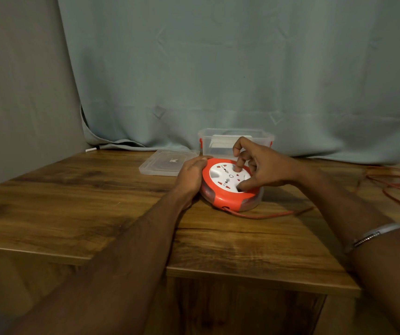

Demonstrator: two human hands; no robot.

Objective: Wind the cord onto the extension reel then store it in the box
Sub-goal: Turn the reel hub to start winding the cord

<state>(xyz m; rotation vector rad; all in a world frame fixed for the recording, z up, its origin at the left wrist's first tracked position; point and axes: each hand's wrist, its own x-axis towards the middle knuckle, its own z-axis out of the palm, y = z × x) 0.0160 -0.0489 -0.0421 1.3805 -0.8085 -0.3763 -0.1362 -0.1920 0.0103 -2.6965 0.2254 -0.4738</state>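
One reel (pixel 230 187) flat, sockets upward, cord (pixel 266 215) rightward.

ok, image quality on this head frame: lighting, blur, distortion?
Head view: dim, warm light; soft shadow right of the reel; right hand fingers slightly motion-blurred on the white face; left hand sharper on the rim; wide-angle bend at table edges; clear box low-contrast against the curtain.
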